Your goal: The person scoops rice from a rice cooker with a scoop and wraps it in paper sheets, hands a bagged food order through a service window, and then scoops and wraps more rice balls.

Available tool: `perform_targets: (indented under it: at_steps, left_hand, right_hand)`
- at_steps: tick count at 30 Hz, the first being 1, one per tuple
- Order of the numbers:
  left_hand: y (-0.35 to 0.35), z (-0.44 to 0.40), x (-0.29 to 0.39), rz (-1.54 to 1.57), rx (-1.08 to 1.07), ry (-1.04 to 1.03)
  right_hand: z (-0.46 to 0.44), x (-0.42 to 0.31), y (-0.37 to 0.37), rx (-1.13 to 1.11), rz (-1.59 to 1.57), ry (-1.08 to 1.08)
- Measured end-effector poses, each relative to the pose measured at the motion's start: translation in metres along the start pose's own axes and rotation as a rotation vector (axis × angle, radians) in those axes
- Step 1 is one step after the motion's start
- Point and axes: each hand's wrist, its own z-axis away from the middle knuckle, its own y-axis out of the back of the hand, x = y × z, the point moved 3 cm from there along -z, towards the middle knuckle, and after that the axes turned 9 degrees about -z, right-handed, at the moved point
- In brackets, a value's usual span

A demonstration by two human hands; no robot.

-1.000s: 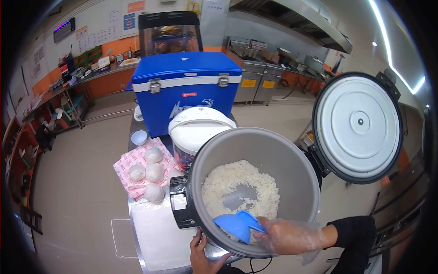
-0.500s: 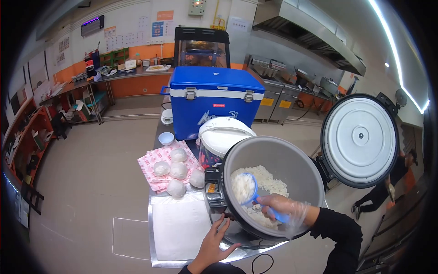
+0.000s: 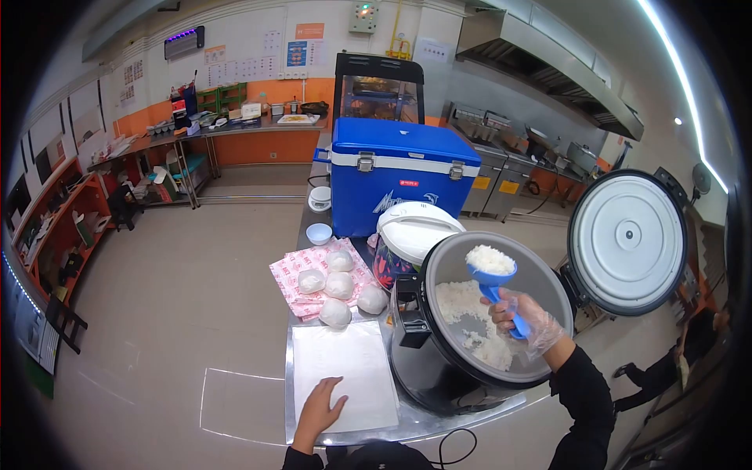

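Observation:
My right hand (image 3: pixel 523 319), in a clear plastic glove, grips the handle of a blue rice scoop (image 3: pixel 495 277). A mound of white rice (image 3: pixel 490 258) fills the scoop, held up over the mouth of a large rice cooker (image 3: pixel 439 384). More loose rice (image 3: pixel 462 301) lies inside the cooker's grey pot. My left hand (image 3: pixel 319 409) is bare, its fingers apart, on a stack of white paper sheets (image 3: pixel 352 364). Several white wrapped bundles (image 3: pixel 338 285) sit beyond the paper, most of them on pink printed paper (image 3: pixel 291 274).
The cooker's round lid (image 3: pixel 627 235) stands raised at the right. Behind are a white-lidded tub (image 3: pixel 415 231), a blue cooler box (image 3: pixel 399 176), a small bowl (image 3: pixel 319 233) and a white scale (image 3: pixel 319 199). A person in dark clothes (image 3: pixel 666 368) is at the far right.
The rice-filled scoop has risen from inside the pot, in my right hand. My left hand has left the cooker's side and moved left onto the white paper. The view has shifted.

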Motion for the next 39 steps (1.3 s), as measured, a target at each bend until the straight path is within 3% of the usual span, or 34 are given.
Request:
perform_targets:
  at_steps: [5, 10, 15, 19, 22, 25, 28, 32, 36, 39]
  left_hand:
    - [-0.018, 0.024, -0.056, -0.212, 0.024, 0.124]
    - [-0.032, 0.037, -0.076, -0.369, -0.007, 0.079]
    - [-0.036, 0.038, -0.086, -0.408, -0.003, 0.078]
    - [-0.035, 0.04, -0.088, -0.391, 0.047, 0.093]
    - [-0.034, 0.037, -0.09, -0.358, 0.043, 0.116]
    - [-0.032, 0.033, -0.093, -0.362, 0.042, 0.113]
    - [-0.034, 0.032, -0.095, -0.375, 0.044, 0.106]
    - [-0.036, 0.032, -0.097, -0.378, 0.046, 0.1]
    - [-0.032, 0.031, -0.095, -0.339, 0.043, 0.108]
    - [-0.03, 0.032, -0.095, -0.321, 0.049, 0.113]
  right_hand:
    - [0.016, 0.006, -0.021, -0.096, -0.007, 0.089]
    - [0.048, 0.043, -0.082, -0.199, 0.135, 0.136]
    - [0.049, 0.116, -0.121, -0.262, 0.043, -0.142]
    - [0.003, 0.19, -0.1, -0.321, -0.053, -0.304]
    - [-0.054, 0.25, -0.048, -0.161, 0.006, -0.244]
    - [-0.125, 0.296, 0.024, 0.137, 0.605, 0.155]
    - [-0.14, 0.306, 0.036, 0.35, 1.28, 0.822]
    - [-0.126, 0.325, 0.011, 0.44, 1.756, 0.68]
    - [-0.118, 0.34, -0.001, 0.339, 1.909, 0.863]
    - [-0.125, 0.337, -0.006, 0.347, 1.774, 0.713]
